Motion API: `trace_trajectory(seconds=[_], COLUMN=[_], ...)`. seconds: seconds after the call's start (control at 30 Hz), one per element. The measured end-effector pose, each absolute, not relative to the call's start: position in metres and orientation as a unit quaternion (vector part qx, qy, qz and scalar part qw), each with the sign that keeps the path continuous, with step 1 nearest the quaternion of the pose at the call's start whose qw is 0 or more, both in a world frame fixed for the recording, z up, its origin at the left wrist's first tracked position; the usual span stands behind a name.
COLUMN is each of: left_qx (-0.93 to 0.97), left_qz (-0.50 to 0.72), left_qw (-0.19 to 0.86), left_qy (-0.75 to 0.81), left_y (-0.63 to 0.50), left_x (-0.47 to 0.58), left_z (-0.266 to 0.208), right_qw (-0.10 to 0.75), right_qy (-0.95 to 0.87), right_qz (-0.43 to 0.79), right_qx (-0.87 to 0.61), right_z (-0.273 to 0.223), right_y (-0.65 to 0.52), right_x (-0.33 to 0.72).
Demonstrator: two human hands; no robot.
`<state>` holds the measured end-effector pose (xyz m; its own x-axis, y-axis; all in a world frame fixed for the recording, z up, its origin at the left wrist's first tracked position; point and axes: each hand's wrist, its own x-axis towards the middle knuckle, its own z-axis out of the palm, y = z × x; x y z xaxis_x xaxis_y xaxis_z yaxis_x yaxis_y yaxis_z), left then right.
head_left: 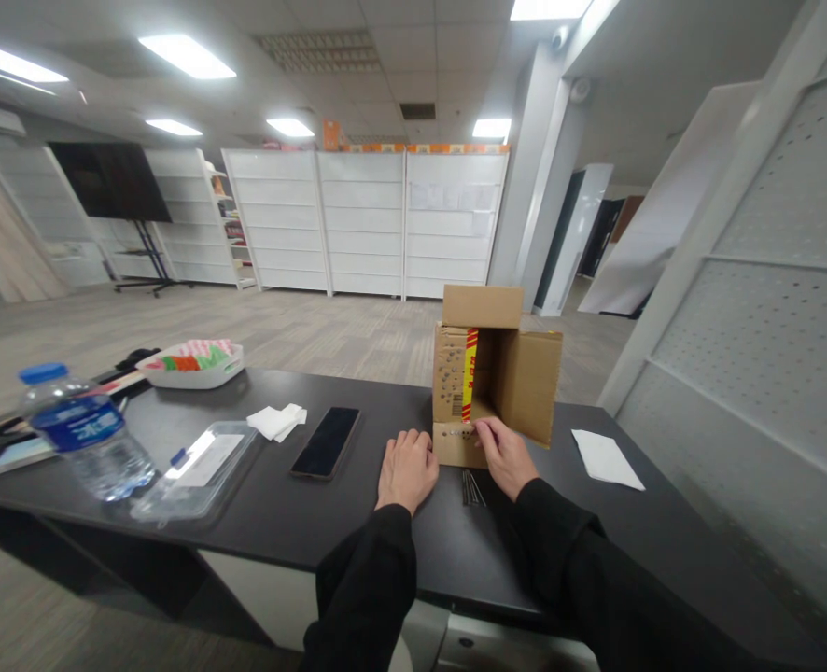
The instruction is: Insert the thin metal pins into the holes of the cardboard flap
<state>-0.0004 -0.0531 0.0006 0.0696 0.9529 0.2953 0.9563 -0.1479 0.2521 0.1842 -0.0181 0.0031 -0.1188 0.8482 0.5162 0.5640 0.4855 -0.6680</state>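
Here, right-hand fingers (489, 429) at open cardboard box (497, 373)

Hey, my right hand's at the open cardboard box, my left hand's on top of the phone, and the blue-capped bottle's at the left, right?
Not quite: the left hand isn't on the phone. The head view shows it on the desk, beside the cardboard box, with the phone apart to its left. The right hand and bottle are as you say.

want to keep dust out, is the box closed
No, the box has flaps swung open, with its inside showing.
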Motion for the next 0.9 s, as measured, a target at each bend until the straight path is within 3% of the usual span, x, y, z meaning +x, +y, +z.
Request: trace_trajectory(seconds=[0.53, 0.9], left_qx=[-0.738, -0.736], left_qz=[-0.212, -0.210], left_qw=[0.017, 0.020], left_qy=[-0.640, -0.644], left_y=[-0.051, -0.051], left_x=[-0.002, -0.002], left_z=[-0.005, -0.004], right_qw=[0.426, 0.370], right_qy=[-0.749, -0.816], right_qz=[0.148, 0.017], right_qx=[-0.486, -0.444], right_z=[-0.004, -0.002], right_y=[0.004, -0.001], right_x=[0.183, 0.181])
